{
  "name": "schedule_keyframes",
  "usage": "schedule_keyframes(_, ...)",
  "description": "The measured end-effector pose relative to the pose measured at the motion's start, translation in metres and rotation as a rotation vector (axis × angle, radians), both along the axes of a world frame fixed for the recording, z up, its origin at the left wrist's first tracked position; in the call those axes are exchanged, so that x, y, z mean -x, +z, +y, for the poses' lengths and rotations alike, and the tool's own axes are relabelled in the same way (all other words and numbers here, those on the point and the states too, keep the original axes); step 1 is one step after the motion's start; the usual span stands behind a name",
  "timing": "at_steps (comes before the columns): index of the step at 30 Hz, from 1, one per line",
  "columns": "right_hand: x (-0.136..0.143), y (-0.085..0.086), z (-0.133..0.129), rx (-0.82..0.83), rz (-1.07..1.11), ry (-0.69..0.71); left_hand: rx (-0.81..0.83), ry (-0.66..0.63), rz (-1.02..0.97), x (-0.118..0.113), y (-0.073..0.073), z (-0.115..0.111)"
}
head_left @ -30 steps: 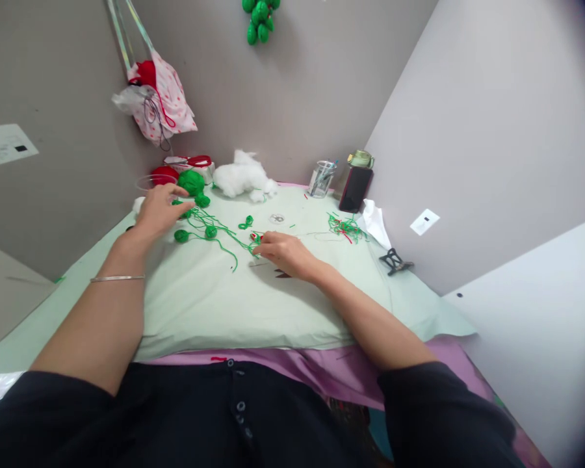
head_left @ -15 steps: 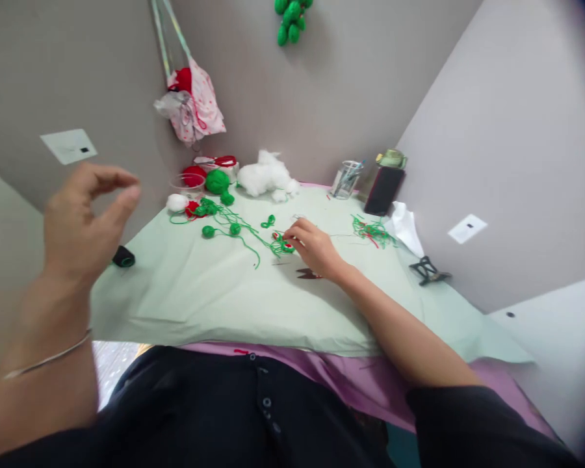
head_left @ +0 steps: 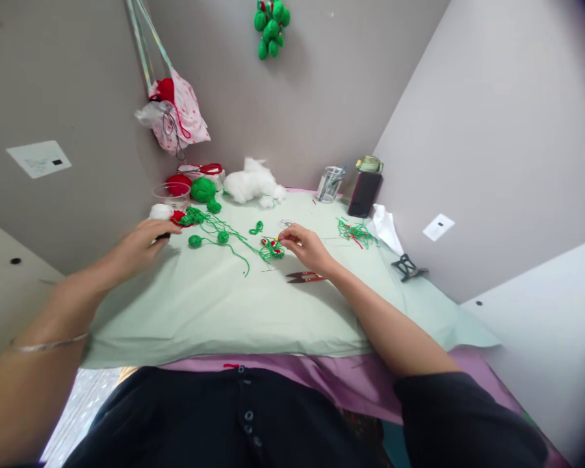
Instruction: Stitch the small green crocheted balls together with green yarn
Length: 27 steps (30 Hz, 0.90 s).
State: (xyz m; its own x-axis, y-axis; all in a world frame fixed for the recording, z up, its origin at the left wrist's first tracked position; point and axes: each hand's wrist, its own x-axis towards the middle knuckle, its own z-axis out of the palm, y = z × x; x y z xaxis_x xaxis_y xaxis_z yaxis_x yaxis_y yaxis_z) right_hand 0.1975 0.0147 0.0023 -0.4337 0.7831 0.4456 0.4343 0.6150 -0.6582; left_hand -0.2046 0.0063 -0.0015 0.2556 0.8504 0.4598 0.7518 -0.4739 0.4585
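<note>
My left hand (head_left: 139, 250) is over the left side of the table, its thumb and fingers closed around a small black object (head_left: 163, 236), mostly covered. My right hand (head_left: 308, 248) is at the middle, fingertips pinched together beside a small cluster of green and red yarn pieces (head_left: 272, 248) with a yellow speck. What the pinch holds is too small to make out. Red-handled thread snips (head_left: 303, 277) lie partly under my right wrist, blades pointing left. A thin needle-like line (head_left: 269, 270) lies in front of the cluster. Behind it is a small green yarn loop (head_left: 256, 227).
Green yarn balls (head_left: 203, 190), loose green strands (head_left: 224, 224), a clear plastic cup (head_left: 170, 194) and white stuffing (head_left: 253, 184) stand at the back left. Yarn scraps (head_left: 355, 232), a glass of pens (head_left: 330, 184), a phone (head_left: 365, 194) and a black stand (head_left: 408, 268) are right.
My left hand has come down from the air at the left to the table, and now has the black object in it. My right hand stays by the yarn cluster. The view has shifted slightly right.
</note>
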Motion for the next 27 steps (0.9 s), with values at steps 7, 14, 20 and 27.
schedule_keyframes(7,0.011,-0.018,-0.004,-0.343,-0.568,0.139,0.017,-0.177,0.063,-0.066,0.029,0.071)
schedule_keyframes(14,0.017,-0.018,-0.006,-0.593,-0.857,0.238,0.132,-0.109,-0.075,-0.107,0.026,0.081)
schedule_keyframes(20,0.017,-0.014,-0.004,-0.176,-0.305,0.084,0.384,-0.306,-0.697,-0.164,0.041,0.024)
schedule_keyframes(27,0.010,0.008,-0.009,0.244,0.303,0.024,0.763,-0.416,-1.016,-0.186,0.020,0.004)
